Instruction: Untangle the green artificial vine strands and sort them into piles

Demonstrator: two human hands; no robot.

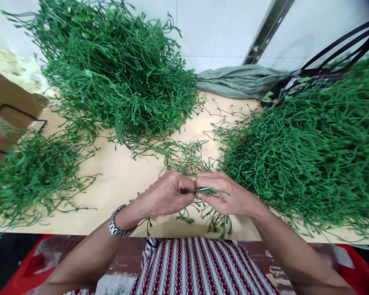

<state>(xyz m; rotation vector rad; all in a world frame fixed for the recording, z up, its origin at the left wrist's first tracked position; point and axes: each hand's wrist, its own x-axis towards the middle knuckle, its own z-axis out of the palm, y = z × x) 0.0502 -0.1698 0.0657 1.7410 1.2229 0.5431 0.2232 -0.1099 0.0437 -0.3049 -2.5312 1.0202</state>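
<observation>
The left hand [167, 194] is being held curled nearly closed, right beside the right hand [227, 194], which is likewise being bent, thumb against fingers. Between them a few thin green stems [209, 191] are being pinched, over the near middle of the tabletop [119, 168]. Loose stems [186, 153] are being left scattered just beyond the hands. The far left is being filled by a tall green pile [119, 73], the near left by a smaller heap [39, 174], and the right by a broad mound [320, 155]. A wristwatch [118, 223] is being worn on the left wrist.
</observation>
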